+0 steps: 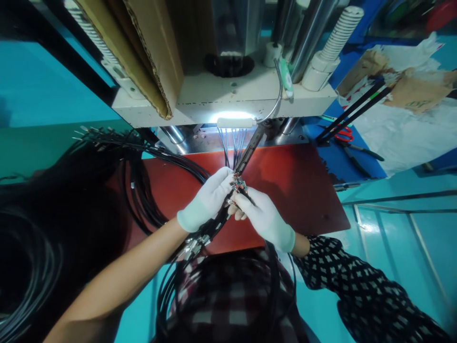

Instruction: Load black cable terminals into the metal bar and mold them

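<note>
In a white glove, my left hand [209, 197] is closed around black cables, its thumb and fingertips near their ends. My right hand [264, 219], gloved too, pinches the same bundle from the other side. Small metal connectors [238, 182] with reddish bits show between my fingertips. The black cables [219, 224] run down from my hands toward my lap, where a cluster of silver connectors [195, 245] hangs. Just beyond my fingers, a dark slotted metal bar [252, 147] slants up toward the machine. Thin cables [235, 140] stand behind it. My fingers partly hide what they grip.
A white machine plate [214, 95] with a lit lamp [235, 122] stands ahead, above a red-brown board [285, 190]. Coiled black cables [139, 200] lie on the left. On the right are red-handled scissors [344, 135], pliers [359, 159] and white plastic sheeting [403, 128]. Cardboard [150, 52] leans at upper left.
</note>
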`<state>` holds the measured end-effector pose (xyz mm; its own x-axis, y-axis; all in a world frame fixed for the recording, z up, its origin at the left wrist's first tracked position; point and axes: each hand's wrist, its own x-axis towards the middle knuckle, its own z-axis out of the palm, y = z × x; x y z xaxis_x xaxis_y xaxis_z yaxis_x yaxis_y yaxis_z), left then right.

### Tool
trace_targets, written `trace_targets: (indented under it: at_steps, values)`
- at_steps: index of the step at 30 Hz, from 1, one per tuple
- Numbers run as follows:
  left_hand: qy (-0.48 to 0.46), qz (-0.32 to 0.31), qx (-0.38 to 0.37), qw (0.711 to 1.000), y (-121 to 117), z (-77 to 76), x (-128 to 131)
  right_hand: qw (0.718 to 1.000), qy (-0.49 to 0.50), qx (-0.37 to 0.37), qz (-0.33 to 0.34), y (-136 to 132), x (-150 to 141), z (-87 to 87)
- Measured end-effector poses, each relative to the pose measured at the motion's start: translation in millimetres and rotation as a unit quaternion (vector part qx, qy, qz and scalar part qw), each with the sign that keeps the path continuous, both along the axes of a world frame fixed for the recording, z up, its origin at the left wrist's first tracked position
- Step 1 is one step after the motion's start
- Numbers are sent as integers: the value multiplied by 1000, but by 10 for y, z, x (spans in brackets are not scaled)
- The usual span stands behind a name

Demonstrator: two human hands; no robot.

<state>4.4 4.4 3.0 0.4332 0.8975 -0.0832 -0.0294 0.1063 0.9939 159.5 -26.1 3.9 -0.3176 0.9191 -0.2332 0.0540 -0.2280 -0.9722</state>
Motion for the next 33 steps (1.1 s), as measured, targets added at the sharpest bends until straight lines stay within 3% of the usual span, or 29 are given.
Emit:
trace_targets:
  at_steps: [4, 11, 22, 29, 33]
  values:
    - [27, 11, 50, 998, 21, 30, -63, 996, -27, 66, -48, 34, 70, 74]
    - [-4, -6, 28, 1000, 34, -9, -124, 1000, 9, 11, 1, 173, 174, 197]
    - [-28, -27, 39, 998, 40, -20, -129, 992, -75, 93, 42, 282, 86, 195]
    - [3, 21, 44, 999, -22, 14, -83, 983, -141, 73, 95, 299, 62, 252]
    - [111, 57, 103, 987, -72, -6, -66, 972, -200, 96, 80, 259, 15, 229]
